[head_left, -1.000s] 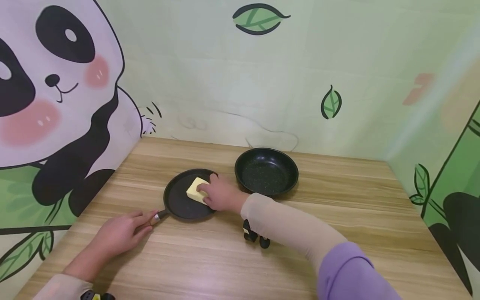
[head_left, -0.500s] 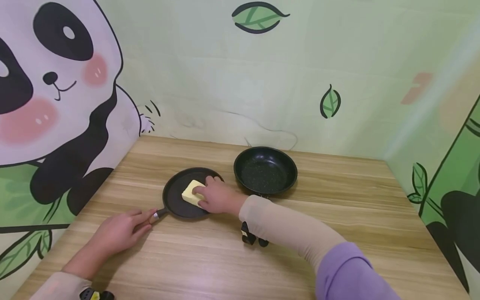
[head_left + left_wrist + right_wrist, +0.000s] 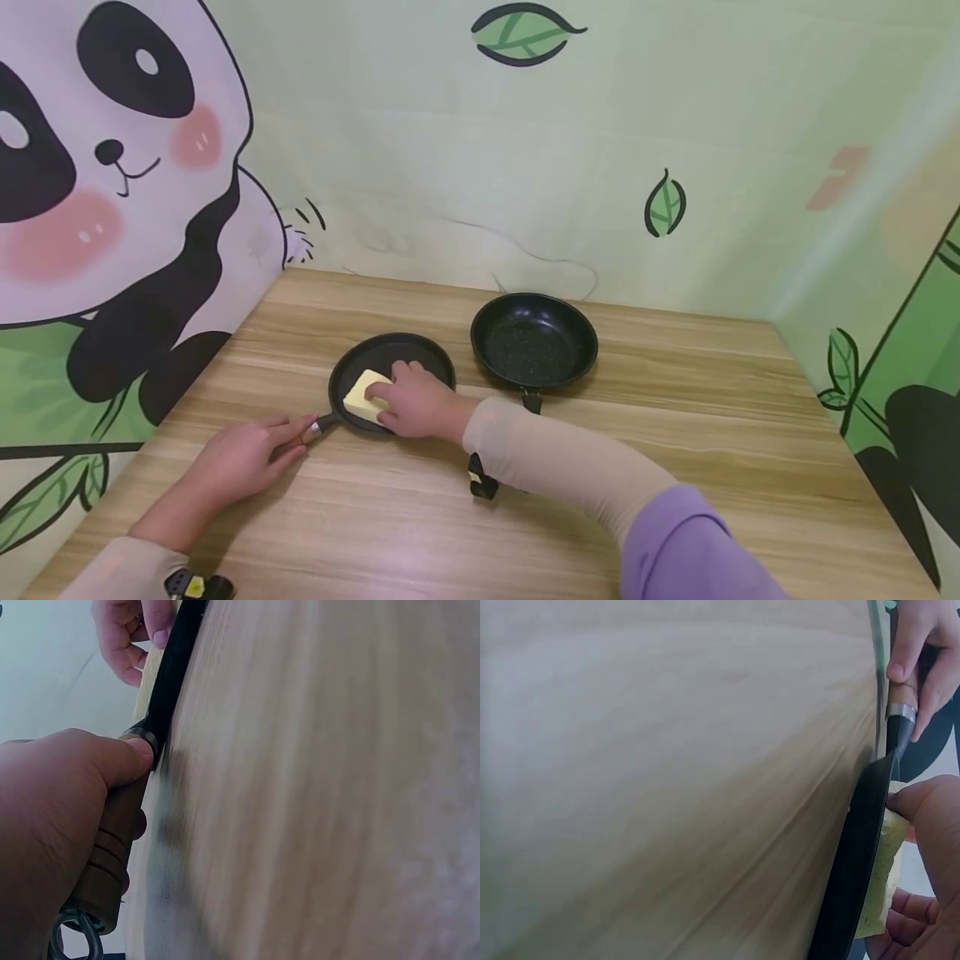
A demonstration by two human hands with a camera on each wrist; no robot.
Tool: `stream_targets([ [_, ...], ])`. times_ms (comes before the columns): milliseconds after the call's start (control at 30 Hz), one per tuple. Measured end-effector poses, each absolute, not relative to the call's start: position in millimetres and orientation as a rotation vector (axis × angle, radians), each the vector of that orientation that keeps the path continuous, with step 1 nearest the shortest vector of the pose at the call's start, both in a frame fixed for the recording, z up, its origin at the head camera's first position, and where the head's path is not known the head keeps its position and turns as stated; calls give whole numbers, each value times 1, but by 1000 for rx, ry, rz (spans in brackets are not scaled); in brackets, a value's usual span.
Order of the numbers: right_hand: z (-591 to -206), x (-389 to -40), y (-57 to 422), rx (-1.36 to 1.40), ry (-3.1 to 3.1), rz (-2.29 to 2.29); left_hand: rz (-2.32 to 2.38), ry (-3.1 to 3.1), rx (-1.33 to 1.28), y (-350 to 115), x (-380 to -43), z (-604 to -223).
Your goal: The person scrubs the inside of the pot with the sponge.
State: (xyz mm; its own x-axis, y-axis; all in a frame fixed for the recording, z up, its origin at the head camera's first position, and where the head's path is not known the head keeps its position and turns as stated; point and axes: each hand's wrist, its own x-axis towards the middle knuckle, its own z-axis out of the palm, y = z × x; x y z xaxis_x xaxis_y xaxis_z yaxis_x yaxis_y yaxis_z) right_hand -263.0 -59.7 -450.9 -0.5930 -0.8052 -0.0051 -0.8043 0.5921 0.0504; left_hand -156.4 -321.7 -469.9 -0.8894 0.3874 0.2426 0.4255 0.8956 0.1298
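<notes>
A pale yellow sponge (image 3: 362, 395) lies on the inner face of a flat black frying pan (image 3: 408, 346), toward the pan's near-left side. My right hand (image 3: 422, 402) grips the sponge between thumb and fingers. In the right wrist view, the sponge (image 3: 879, 889) sits just inside the pan's rim (image 3: 855, 855). To the left, my left hand (image 3: 242, 460) holds the pan by its wooden handle (image 3: 112, 844), thumb along the top near the metal collar. A metal hanging ring (image 3: 88, 934) ends that handle. Part of the sponge is hidden under my right fingers.
A deeper black speckled frying pan (image 3: 534, 342) stands to the right of the flat one, its handle (image 3: 532, 401) pointing toward me and partly behind my right sleeve (image 3: 570, 454). Behind the wooden table (image 3: 675, 400) rises a wall cover (image 3: 420, 150) with panda and leaf drawings.
My right hand has slid the sponge left and toward me across the flat pan. More of the deeper pan's handle shows. The left hand keeps its grip in place.
</notes>
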Motion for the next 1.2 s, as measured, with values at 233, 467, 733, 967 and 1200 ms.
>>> stream_targets([
  [233, -454, -259, -72, 1378, -2788, -72, -248, -2817, -650, -323, -157, -472],
  [467, -455, -256, -80, 1321, -2780, -73, -241, -2816, -685, -323, -158, -471],
  [733, -457, -260, -91, 1240, -2746, -136, -245, -2760, -726, -323, -158, -472],
  [967, -456, -270, -98, 1196, -2788, -153, -229, -2760, -742, -323, -159, -473],
  [1200, -456, -284, -102, 1166, -2793, -185, -210, -2780, -730, -324, -160, -473],
])
